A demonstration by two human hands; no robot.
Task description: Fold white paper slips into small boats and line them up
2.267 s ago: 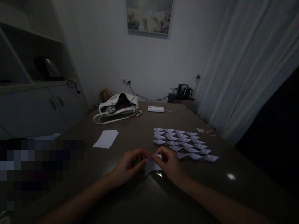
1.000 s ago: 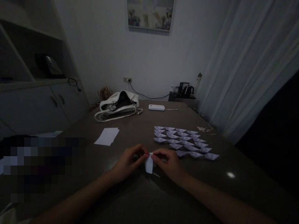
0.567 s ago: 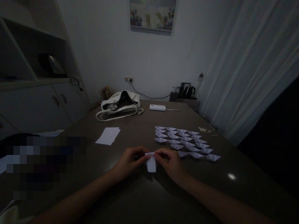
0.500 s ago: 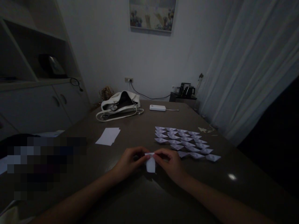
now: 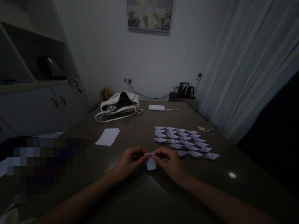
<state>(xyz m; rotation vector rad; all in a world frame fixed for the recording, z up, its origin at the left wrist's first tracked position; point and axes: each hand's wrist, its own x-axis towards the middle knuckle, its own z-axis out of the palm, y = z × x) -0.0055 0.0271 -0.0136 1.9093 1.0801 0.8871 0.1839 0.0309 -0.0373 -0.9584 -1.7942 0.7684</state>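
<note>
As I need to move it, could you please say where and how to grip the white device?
Probably from above, pinching the white device mid-body by its long sides: it lies flat, elongated, with a cable at its right end.

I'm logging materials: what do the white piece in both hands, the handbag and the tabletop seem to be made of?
White piece: apparently matte paper, thin and without shine. Handbag: pale leather or imitation leather, perhaps, since it slumps softly. Tabletop: hard and glossy, reflecting a bright spot; stone, glass or laminate, unclear.
</note>
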